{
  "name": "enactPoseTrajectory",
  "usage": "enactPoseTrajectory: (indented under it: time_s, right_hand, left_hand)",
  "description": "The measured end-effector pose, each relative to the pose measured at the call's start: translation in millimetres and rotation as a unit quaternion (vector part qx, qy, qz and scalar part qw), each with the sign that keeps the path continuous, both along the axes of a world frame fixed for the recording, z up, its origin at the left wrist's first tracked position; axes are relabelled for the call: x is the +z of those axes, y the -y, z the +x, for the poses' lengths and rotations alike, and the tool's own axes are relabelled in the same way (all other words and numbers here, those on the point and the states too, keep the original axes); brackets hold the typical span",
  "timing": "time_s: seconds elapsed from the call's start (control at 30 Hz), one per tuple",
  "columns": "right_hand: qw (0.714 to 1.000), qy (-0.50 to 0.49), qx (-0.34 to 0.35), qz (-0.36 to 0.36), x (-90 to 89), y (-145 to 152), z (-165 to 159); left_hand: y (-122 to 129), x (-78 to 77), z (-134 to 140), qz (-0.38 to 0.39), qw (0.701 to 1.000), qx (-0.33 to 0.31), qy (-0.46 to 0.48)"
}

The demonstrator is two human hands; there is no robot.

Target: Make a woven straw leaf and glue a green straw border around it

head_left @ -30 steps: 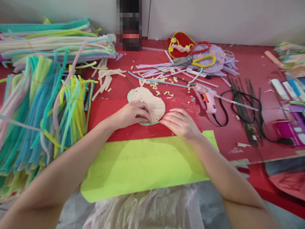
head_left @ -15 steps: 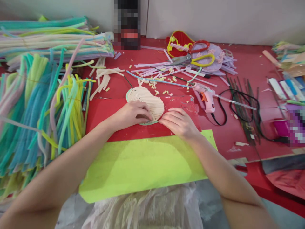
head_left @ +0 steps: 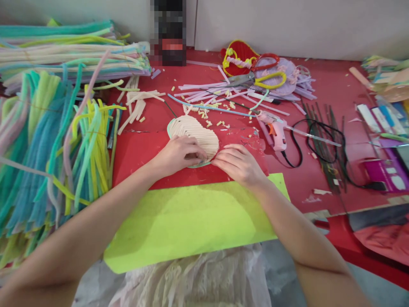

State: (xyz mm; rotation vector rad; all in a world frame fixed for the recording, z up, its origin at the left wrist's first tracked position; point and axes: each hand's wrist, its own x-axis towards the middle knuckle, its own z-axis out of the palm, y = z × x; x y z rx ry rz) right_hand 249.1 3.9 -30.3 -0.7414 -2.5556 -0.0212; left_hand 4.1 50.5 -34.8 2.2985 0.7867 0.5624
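Note:
A cream oval piece, covered in side-by-side rows of fuzzy chenille stems and edged in mint green, lies flat on a red sheet. My left hand rests over its lower left side, fingers curled in and closed at the lower edge. At the lower right edge my right hand has its fingertips pressed together on the rim. The fingertips of both hands nearly meet there. Whatever small part they pinch is hidden. A lime-green felt sheet lies under my wrists, reaching over my lap.
Bundles of coloured chenille stems fill the left side. Scissors lie on lilac stems at the back. A pink glue gun with a black cord sits to the right. Cream clippings are scattered behind the oval piece.
The whole view has shifted slightly. My left fingers have moved a little along the lower edge of the cream piece; my right hand stays at its rim.

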Motion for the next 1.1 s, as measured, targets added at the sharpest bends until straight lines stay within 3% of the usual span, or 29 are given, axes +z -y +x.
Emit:
enactPoseTrajectory:
  time_s: [0.4,0.63,1.1]
  right_hand:
    - [0.998,0.011,-0.064,-0.016,-6.5,1,2]
    - [0.994,-0.025,-0.087,-0.059,-4.6,0,8]
    - [0.984,-0.087,-0.111,-0.106,-9.2,-6,7]
  left_hand:
    - [2,-6.8,1,0.008,1.0,0.026,-0.006]
    - [10,-9.9,8,0.061,0.994,0.087,-0.01]
    - [8,-15.2,8,0.074,0.995,0.058,0.021]
